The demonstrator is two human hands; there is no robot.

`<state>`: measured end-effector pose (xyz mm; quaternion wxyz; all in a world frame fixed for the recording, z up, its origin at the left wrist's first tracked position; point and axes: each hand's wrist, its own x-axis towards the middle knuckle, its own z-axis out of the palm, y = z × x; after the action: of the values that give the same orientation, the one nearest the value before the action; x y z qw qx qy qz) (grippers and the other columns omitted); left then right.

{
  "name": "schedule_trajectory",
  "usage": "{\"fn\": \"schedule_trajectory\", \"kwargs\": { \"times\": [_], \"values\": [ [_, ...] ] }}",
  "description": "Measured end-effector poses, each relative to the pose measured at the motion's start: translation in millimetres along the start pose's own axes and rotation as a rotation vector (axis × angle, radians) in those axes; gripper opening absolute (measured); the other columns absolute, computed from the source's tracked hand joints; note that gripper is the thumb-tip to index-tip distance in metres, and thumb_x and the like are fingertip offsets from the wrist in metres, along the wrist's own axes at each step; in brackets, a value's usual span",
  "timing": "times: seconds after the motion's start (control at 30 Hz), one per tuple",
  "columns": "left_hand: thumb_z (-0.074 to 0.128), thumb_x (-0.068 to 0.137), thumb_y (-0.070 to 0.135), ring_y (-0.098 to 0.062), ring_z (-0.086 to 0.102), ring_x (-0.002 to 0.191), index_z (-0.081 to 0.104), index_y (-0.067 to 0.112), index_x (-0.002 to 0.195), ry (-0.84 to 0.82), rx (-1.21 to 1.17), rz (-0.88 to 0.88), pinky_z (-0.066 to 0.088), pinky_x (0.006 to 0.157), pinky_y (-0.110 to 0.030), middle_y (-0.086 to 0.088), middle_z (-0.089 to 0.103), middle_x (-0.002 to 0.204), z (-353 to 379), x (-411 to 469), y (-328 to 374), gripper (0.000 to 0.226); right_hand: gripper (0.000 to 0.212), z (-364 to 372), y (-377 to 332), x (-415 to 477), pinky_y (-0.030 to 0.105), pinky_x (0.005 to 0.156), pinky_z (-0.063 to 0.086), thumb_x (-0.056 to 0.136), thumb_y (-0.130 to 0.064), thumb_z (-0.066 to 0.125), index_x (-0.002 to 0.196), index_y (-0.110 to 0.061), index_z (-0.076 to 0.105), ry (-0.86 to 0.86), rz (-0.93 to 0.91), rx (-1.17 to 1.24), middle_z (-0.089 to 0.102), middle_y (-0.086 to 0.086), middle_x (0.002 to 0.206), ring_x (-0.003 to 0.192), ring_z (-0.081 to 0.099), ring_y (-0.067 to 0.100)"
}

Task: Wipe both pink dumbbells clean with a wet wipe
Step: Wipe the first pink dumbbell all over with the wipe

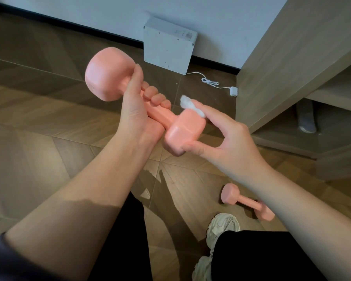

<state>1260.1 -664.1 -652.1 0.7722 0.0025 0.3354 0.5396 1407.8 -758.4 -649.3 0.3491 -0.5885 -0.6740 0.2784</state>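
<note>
One smooth, blocky-headed pink dumbbell touches a crumpled, seemingly fluffy wipe.

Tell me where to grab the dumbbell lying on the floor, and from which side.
Take the floor dumbbell by its handle, from above. It lies flat on the wooden floor, and the handle is the narrow part between two wide heads, so fingers can probably wrap it.
</note>
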Motion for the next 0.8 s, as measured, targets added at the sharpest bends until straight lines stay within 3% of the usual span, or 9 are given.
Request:
{"fn": "schedule_trajectory", "kwargs": {
  "times": [0.1,0.17,0.23,0.37,0.43,0.6,0.8],
  "values": [
    [0.065,0.090,0.042,-0.007,0.029,0.040,0.038,0.020,0.060,0.008,-0.005,0.006,0.030,0.044,-0.020,0.009,0.030,0.048,2.0,0.8,-0.9,0.046,0.057,5.0,-0.9,-4.1,0.048,0.116,0.032,0.078,-0.029,0.078,0.130,-0.011,0.060,0.099,-0.176,-0.079,0.057,0.002,0.138,0.133,0.049,0.011],
    [0.066,0.090,0.041,-0.007,0.029,0.040,0.038,0.020,0.060,0.039,-0.030,-0.001,0.031,0.043,-0.020,0.009,0.031,0.049,1.9,2.3,-1.5,0.046,0.046,7.1,-0.9,-5.6,0.049,0.115,0.033,0.081,-0.019,0.078,0.123,-0.008,0.064,0.131,-0.269,-0.121,0.059,0.005,0.134,0.132,0.051,0.016],
    [0.066,0.089,0.042,-0.007,0.031,0.041,0.039,0.020,0.062,0.078,-0.036,-0.015,0.032,0.043,-0.021,0.009,0.032,0.049,1.1,3.0,-2.9,0.045,0.044,6.3,0.7,-5.4,0.050,0.115,0.031,0.086,-0.020,0.074,0.127,-0.010,0.061,0.108,-0.243,-0.136,0.056,0.003,0.138,0.135,0.048,0.013],
    [0.066,0.089,0.042,-0.007,0.034,0.042,0.042,0.019,0.067,0.140,-0.031,-0.013,0.033,0.048,-0.021,0.009,0.036,0.049,-2.0,2.6,-5.1,0.040,0.074,5.3,5.0,-5.7,0.053,0.120,0.019,0.082,-0.041,0.070,0.145,-0.017,0.041,-0.048,-0.150,-0.209,0.037,-0.004,0.155,0.145,0.029,0.007],
    [0.066,0.090,0.039,-0.007,0.036,0.043,0.043,0.019,0.070,0.144,-0.024,-0.005,0.035,0.049,-0.021,0.008,0.038,0.050,-3.2,2.6,-5.7,0.037,0.079,6.3,5.8,-5.3,0.054,0.119,0.021,0.077,-0.038,0.077,0.144,-0.015,0.043,-0.035,-0.188,-0.217,0.039,-0.001,0.153,0.144,0.031,0.011],
    [0.062,0.094,0.030,-0.007,0.038,0.042,0.044,0.017,0.071,0.125,-0.047,-0.006,0.036,0.048,-0.021,0.008,0.040,0.050,-2.4,5.6,-3.0,0.032,0.047,7.3,2.9,-5.1,0.053,0.114,0.032,0.078,-0.015,0.081,0.122,-0.007,0.065,0.094,-0.396,-0.230,0.056,0.004,0.137,0.134,0.048,0.020],
    [0.064,0.091,0.025,-0.008,0.038,0.041,0.045,0.018,0.070,0.122,0.104,0.010,0.037,0.047,-0.022,0.007,0.040,0.050,-5.0,6.2,2.6,0.029,0.052,2.5,6.5,-3.1,0.051,0.113,0.034,0.088,-0.030,0.070,0.136,-0.018,0.054,-0.062,-0.240,-0.176,0.050,-0.001,0.146,0.138,0.042,0.011]
  ]
}}
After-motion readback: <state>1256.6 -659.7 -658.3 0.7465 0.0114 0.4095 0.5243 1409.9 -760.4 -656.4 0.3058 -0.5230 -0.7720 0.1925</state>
